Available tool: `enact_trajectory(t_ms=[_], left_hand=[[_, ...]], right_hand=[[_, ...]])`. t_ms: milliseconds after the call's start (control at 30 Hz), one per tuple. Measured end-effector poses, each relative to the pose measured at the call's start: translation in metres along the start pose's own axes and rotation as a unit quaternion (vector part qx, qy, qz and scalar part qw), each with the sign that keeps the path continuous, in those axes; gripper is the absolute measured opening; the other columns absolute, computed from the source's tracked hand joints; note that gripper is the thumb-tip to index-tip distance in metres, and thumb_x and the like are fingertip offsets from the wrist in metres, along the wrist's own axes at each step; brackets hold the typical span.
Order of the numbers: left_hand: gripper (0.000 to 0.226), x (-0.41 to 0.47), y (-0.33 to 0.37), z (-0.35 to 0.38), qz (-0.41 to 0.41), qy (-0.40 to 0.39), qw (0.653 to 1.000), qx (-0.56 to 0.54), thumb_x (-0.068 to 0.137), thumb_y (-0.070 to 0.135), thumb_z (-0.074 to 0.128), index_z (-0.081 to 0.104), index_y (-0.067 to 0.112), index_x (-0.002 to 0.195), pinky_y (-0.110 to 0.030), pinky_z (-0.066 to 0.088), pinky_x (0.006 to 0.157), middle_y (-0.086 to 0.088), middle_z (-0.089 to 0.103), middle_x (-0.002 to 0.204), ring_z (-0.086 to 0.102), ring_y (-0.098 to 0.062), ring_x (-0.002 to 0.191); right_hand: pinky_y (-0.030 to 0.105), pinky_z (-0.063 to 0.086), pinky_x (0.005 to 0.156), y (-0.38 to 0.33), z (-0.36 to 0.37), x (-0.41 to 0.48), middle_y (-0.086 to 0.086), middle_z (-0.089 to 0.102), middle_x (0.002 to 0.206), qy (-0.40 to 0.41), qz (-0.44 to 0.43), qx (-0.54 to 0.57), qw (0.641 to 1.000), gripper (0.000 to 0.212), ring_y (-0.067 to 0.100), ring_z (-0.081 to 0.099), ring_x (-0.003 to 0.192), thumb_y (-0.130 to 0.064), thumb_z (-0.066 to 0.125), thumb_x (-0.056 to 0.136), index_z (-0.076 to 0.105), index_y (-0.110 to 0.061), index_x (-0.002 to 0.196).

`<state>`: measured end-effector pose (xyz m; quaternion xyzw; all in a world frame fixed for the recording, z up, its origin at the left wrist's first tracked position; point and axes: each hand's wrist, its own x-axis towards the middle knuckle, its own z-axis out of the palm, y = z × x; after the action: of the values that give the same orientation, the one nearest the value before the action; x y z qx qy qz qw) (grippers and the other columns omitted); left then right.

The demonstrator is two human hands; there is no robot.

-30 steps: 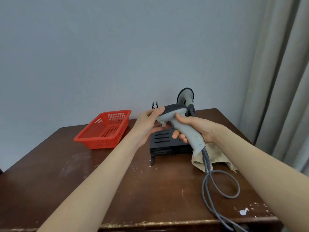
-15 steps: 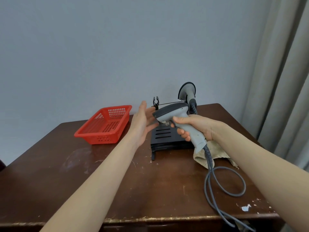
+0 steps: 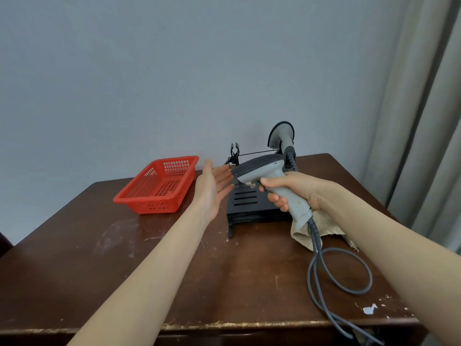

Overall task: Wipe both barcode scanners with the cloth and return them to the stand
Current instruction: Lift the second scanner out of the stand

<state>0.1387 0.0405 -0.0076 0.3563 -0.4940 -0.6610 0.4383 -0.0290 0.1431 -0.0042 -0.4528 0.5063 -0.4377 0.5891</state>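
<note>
Glossy scuffed wooden table [image 3: 174, 283], perforated plastic basket [image 3: 159, 188], rough cloth [image 3: 329, 224].

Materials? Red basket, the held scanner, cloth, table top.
The basket looks like red moulded plastic, slightly glossy, with perforated walls. The held scanner: hard matte plastic, grey handle, darker cap, small marks on the grip. The cloth: tan fabric, seemingly rough, frayed edge. The table: probably varnished dark wood; finish scratched, chipped pale at the front edge.

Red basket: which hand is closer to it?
Left. The left hand hovers open just beside the red basket; the right hand grips the scanner farther away.
</note>
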Motion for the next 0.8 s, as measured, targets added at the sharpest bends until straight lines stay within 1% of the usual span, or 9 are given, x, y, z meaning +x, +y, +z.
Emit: enact_trajectory(t_ms=[100, 167, 267, 333, 533, 700, 800], left_hand=[[0.053, 0.001, 0.000, 0.000, -0.004, -0.002, 1.000, 0.000, 0.101, 0.046, 0.029, 0.065, 0.008, 0.101, -0.035, 0.049, 0.093, -0.013, 0.068, 0.111, 0.063, -0.023, 0.107], [0.053, 0.002, -0.001, -0.001, -0.008, -0.004, 1.000, -0.003, 0.100, 0.048, 0.029, 0.065, 0.008, 0.102, -0.036, 0.049, 0.096, -0.013, 0.067, 0.113, 0.062, -0.023, 0.109], [0.059, 0.004, -0.003, -0.005, -0.016, -0.008, 1.000, -0.013, 0.099, 0.052, 0.029, 0.062, 0.005, 0.114, -0.039, 0.045, 0.102, -0.014, 0.064, 0.121, 0.058, -0.024, 0.116], [0.063, 0.005, -0.003, -0.007, -0.021, -0.011, 1.000, -0.019, 0.098, 0.054, 0.029, 0.059, 0.003, 0.120, -0.040, 0.043, 0.105, -0.014, 0.061, 0.125, 0.056, -0.025, 0.119], [0.063, 0.007, -0.003, -0.010, -0.022, -0.017, 0.999, -0.027, 0.098, 0.055, 0.028, 0.058, 0.004, 0.119, -0.041, 0.042, 0.106, -0.015, 0.061, 0.126, 0.056, -0.025, 0.119], [0.065, 0.007, -0.003, -0.011, -0.028, -0.025, 0.998, -0.045, 0.096, 0.058, 0.028, 0.058, 0.003, 0.118, -0.040, 0.042, 0.106, -0.015, 0.060, 0.127, 0.057, -0.025, 0.118], [0.074, 0.006, -0.002, -0.012, -0.039, -0.046, 0.995, -0.073, 0.094, 0.063, 0.026, 0.053, 0.002, 0.125, -0.039, 0.039, 0.108, -0.016, 0.056, 0.132, 0.055, -0.025, 0.120]], right_hand=[[0.018, 0.038, 0.040, 0.000, -0.001, 0.000, -0.001, 0.047, 0.052, 0.000, -0.001, 0.002, 1.000, 0.028, 0.007, 0.040, 0.040, -0.036, 0.066, 0.076, 0.054, -0.011, 0.084], [0.018, 0.038, 0.040, 0.001, -0.001, 0.001, -0.001, 0.047, 0.053, -0.004, -0.005, -0.001, 1.000, 0.030, 0.007, 0.041, 0.041, -0.037, 0.066, 0.076, 0.056, -0.010, 0.088], [0.018, 0.039, 0.041, 0.002, 0.000, 0.003, 0.000, 0.048, 0.054, -0.009, -0.009, -0.006, 1.000, 0.037, 0.007, 0.042, 0.042, -0.038, 0.065, 0.076, 0.058, -0.008, 0.096], [0.017, 0.039, 0.041, 0.002, 0.000, 0.003, 0.000, 0.049, 0.055, -0.011, -0.009, -0.007, 1.000, 0.039, 0.007, 0.042, 0.042, -0.039, 0.065, 0.076, 0.059, -0.007, 0.098], [0.018, 0.039, 0.041, 0.003, 0.002, 0.004, 0.001, 0.048, 0.056, -0.012, -0.009, -0.012, 1.000, 0.039, 0.007, 0.042, 0.043, -0.041, 0.066, 0.076, 0.058, -0.008, 0.096], [0.018, 0.039, 0.042, 0.003, 0.004, 0.005, 0.001, 0.049, 0.056, -0.010, -0.006, -0.013, 1.000, 0.038, 0.007, 0.042, 0.043, -0.042, 0.067, 0.075, 0.059, -0.009, 0.093], [0.018, 0.039, 0.042, 0.002, 0.006, 0.004, 0.001, 0.049, 0.055, -0.010, -0.005, -0.026, 1.000, 0.036, 0.008, 0.042, 0.042, -0.043, 0.069, 0.071, 0.058, -0.012, 0.085]])
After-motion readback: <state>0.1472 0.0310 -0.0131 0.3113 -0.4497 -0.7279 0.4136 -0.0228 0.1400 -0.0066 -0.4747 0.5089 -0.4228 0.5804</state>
